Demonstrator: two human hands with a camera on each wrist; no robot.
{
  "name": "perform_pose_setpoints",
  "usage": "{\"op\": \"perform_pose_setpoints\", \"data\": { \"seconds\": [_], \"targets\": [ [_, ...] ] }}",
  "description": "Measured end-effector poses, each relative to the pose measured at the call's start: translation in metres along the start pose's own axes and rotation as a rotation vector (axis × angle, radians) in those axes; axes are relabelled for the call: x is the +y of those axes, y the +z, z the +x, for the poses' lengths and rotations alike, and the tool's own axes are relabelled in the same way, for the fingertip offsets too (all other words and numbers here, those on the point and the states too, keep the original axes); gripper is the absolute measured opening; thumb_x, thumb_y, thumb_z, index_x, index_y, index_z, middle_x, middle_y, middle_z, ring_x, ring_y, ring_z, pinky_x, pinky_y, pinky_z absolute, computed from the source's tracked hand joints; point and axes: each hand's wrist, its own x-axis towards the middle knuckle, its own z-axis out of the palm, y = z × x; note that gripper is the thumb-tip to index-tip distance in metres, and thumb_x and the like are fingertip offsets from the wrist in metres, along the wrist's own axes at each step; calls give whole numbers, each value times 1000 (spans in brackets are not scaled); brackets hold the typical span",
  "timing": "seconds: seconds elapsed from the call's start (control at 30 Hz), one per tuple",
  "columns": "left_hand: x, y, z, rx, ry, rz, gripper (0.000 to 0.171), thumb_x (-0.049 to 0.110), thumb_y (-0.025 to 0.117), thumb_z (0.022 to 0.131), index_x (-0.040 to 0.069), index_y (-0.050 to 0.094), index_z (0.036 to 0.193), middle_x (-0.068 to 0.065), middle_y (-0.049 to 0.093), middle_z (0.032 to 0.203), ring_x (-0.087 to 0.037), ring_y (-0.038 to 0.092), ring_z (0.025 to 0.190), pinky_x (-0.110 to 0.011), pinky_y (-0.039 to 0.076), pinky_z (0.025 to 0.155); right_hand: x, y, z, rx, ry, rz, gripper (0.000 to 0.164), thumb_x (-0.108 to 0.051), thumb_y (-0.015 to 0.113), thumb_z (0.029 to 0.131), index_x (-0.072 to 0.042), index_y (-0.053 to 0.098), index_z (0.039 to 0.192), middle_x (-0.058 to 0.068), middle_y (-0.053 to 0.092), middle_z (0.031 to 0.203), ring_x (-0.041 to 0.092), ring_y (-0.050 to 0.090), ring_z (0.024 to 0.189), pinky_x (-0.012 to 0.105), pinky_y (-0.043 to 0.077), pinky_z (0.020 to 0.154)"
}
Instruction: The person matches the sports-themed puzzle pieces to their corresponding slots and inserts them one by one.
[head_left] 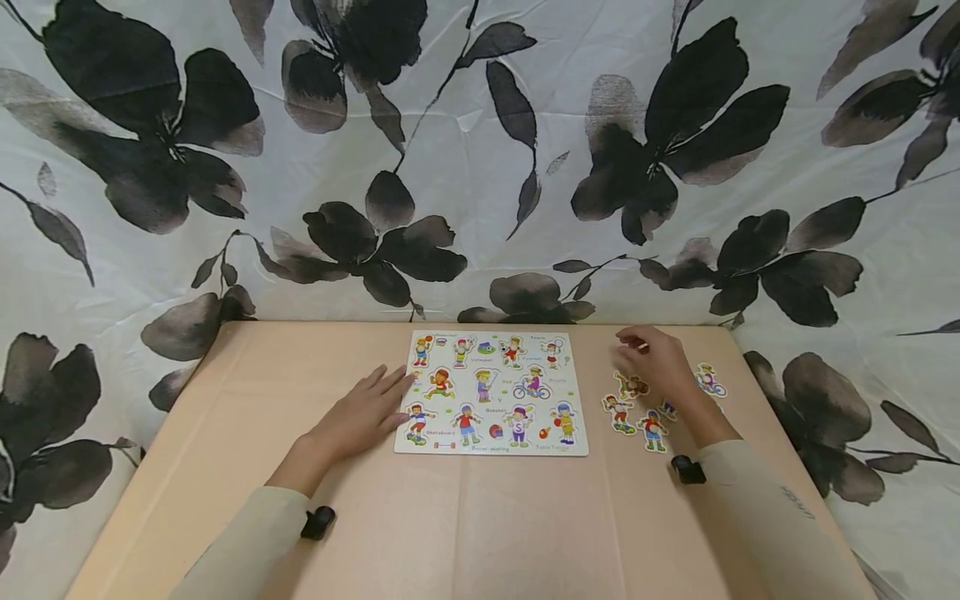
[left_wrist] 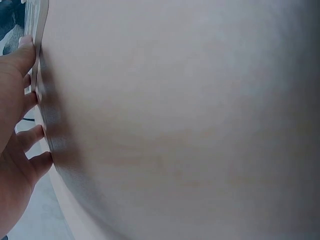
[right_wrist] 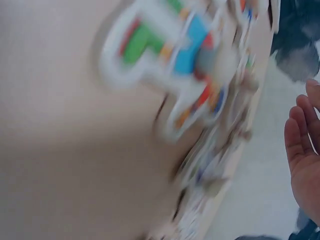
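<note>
A white puzzle board (head_left: 465,396) printed with colourful sporting children lies flat on the table. My left hand (head_left: 367,411) rests at its left edge, fingers spread and fairly straight, fingertips right at the border. In the left wrist view its thumb (left_wrist: 26,52) touches the board's edge. My right hand (head_left: 654,358) hovers right of the board, above loose child-shaped pieces, its fingers loosely bent. No piece shows in it in the right wrist view. Nearest to it are a roller-skating-style figure piece (head_left: 618,414), a blue-clad figure piece (head_left: 652,431) and a brownish piece (head_left: 632,385).
Farther right lies a cyclist piece (head_left: 709,380), beyond the right wrist. Another small piece (head_left: 667,409) is partly hidden by the hand. The tan table (head_left: 480,525) ends at a white cloth with dark flowers (head_left: 525,208) behind it.
</note>
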Motion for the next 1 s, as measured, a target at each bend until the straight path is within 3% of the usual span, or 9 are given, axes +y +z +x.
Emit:
{"op": "perform_pose_setpoints", "data": {
  "seconds": [0.37, 0.6, 1.0],
  "targets": [
    [-1, 1, 0, 5, -2, 0, 70, 44, 59, 104, 14, 35, 162, -10, 30, 170, -45, 24, 156, -60, 27, 126, 37, -11, 0, -44, 50, -86, 27, -11, 70, 99, 0, 69, 125, 18, 68, 111, 34, 66, 100, 50, 56, 86],
    [1, 0, -1, 1, -3, -5, 70, 44, 58, 104, 13, 35, 162, -10, 30, 170, -45, 24, 156, -59, 26, 126, 42, -9, 4, -87, 45, -173, 23, -8, 71, 97, 4, 70, 117, 22, 66, 106, 34, 63, 93, 52, 54, 83],
    [4, -1, -1, 2, -4, -3, 70, 43, 59, 104, 12, 36, 162, -11, 31, 169, -46, 25, 155, -60, 27, 125, 41, -7, 3, -80, 60, -171, 19, -10, 71, 98, 1, 71, 113, 20, 67, 103, 31, 60, 89, 48, 54, 80]
  ]
}}
